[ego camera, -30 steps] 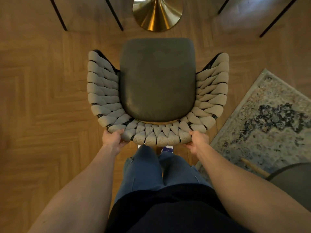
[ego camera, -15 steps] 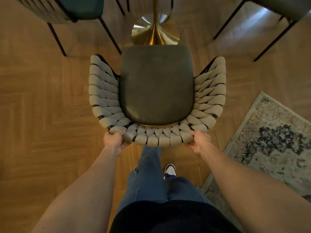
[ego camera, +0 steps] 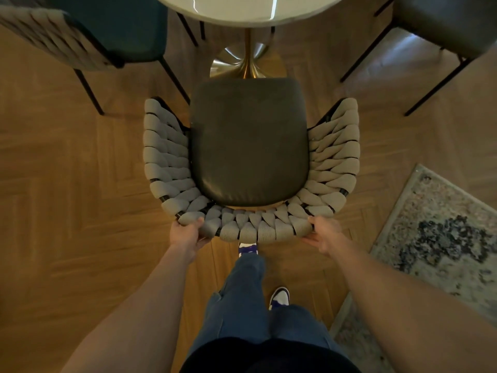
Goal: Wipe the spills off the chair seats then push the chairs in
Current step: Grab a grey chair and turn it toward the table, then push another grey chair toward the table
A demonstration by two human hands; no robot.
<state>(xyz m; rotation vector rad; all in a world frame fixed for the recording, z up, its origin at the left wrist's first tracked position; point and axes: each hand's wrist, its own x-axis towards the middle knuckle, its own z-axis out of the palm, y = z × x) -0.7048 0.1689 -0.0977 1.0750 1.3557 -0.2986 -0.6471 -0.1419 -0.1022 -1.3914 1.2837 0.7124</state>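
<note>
Both hands grip the woven back of the chair (ego camera: 250,141): left hand (ego camera: 187,234) curled round its rim, right hand (ego camera: 324,234) apparently likewise. Beyond them, the seat faces the table (ego camera: 250,9).

Warm, dim light fell on a herringbone wood floor (ego camera: 67,184), where a patterned rug (ego camera: 441,238) lay at right and a round white table (ego camera: 250,9) stood on a brass pedestal base (ego camera: 242,63).
</note>
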